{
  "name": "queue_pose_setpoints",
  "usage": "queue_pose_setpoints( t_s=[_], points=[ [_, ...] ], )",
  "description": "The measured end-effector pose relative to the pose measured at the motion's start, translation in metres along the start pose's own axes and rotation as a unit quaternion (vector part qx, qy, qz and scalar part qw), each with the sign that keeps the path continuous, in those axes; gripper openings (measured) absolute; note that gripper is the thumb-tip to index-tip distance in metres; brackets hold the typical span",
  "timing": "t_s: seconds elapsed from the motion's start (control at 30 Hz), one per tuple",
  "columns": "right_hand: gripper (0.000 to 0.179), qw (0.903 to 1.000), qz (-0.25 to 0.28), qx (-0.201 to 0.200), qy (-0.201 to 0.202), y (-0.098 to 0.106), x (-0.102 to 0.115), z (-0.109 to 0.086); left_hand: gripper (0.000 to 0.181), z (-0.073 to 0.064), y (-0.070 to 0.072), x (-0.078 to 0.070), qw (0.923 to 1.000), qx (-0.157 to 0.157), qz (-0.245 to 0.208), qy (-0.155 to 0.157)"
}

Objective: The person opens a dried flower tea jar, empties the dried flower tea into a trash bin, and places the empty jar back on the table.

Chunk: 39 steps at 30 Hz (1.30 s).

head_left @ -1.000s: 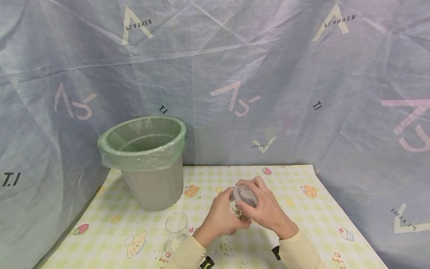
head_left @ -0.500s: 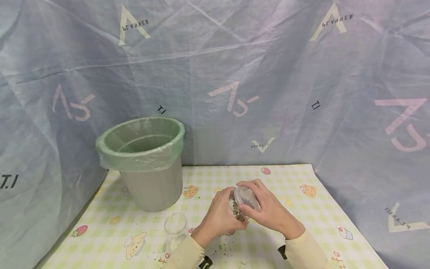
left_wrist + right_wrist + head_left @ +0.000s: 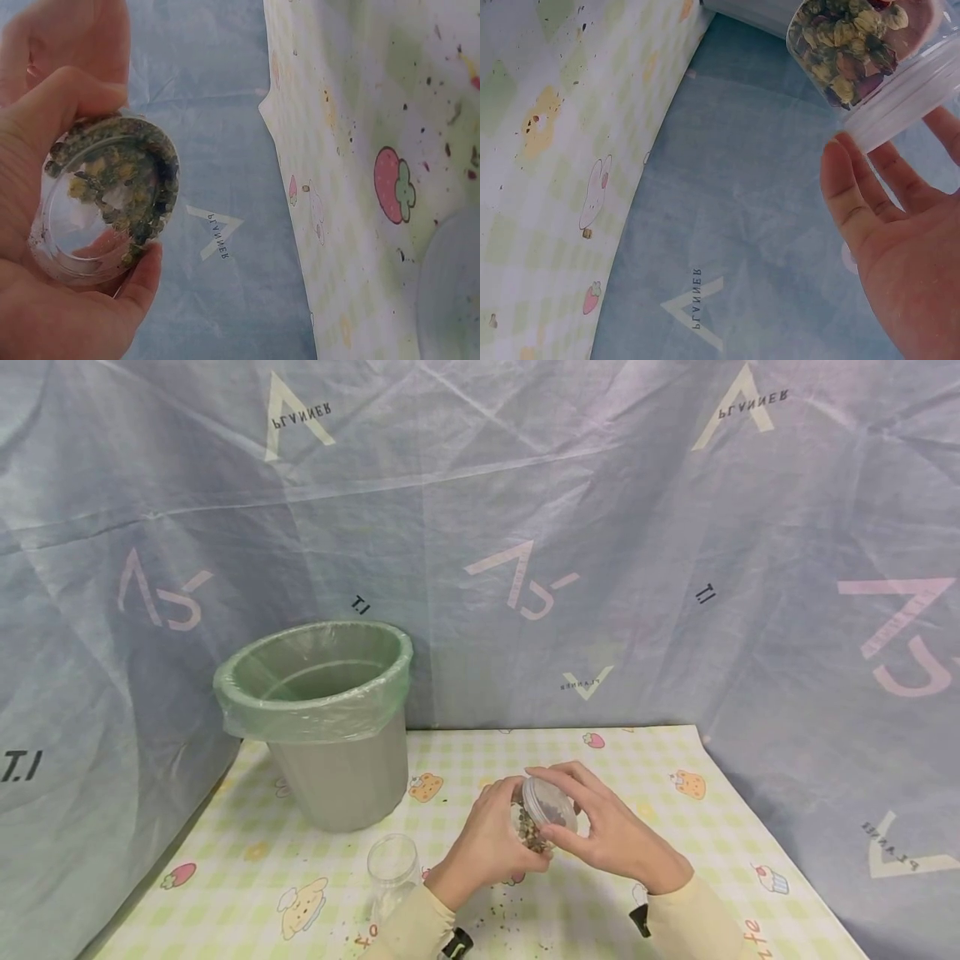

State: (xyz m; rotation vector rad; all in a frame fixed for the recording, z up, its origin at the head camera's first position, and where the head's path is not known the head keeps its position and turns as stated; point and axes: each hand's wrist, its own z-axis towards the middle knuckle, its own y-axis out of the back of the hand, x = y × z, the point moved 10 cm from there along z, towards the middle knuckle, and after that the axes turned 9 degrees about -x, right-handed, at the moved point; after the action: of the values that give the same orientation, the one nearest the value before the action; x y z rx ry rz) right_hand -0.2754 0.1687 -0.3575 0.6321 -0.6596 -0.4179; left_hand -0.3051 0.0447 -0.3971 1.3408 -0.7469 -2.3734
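In the head view my left hand point(image 3: 480, 847) grips a clear jar point(image 3: 528, 833) of dried flowers. Seen from the left wrist, the jar's round base point(image 3: 82, 217) faces the camera, with dried petals and buds point(image 3: 131, 176) lying along one side. A translucent screw lid point(image 3: 553, 803) sits at the tilted jar's mouth. My right hand point(image 3: 622, 833) holds this lid by its edge, thumb on the near side and fingers on the far side. In the right wrist view its fingertips touch the lid's rim point(image 3: 907, 97), and the palm stands apart from the lid.
A grey bin point(image 3: 341, 781) lined with a green bag point(image 3: 322, 718) stands at the back left. Nearer, beside my left forearm, is another clear jar point(image 3: 393, 868). Crumbs point(image 3: 504, 914) lie scattered on the checked tablecloth point(image 3: 660, 860). Printed curtain point(image 3: 450, 527) hangs behind.
My right hand has shifted slightly right and its fingers have moved round the lid's edge. The left hand keeps the jar in nearly the same place. The head view has moved a little.
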Motion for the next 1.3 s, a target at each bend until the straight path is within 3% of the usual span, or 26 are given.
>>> queue_pose_setpoints(
  t_s=[0.9,1.1,1.3],
  points=[
    [0.073,0.999,0.012,0.014,0.039,0.005,0.015,-0.006,0.09,0.0,0.001,0.0,0.9996,0.016,0.02,-0.009],
    [0.07,0.9995,0.028,0.01,0.01,0.007,0.008,-0.004,0.087,0.0,0.0,0.0,0.9996,0.02,0.017,-0.013],
    [0.056,0.9965,0.0,-0.018,-0.081,0.012,-0.01,-0.003,0.083,0.0,0.001,0.001,0.9996,0.019,0.017,-0.007]
  ],
)
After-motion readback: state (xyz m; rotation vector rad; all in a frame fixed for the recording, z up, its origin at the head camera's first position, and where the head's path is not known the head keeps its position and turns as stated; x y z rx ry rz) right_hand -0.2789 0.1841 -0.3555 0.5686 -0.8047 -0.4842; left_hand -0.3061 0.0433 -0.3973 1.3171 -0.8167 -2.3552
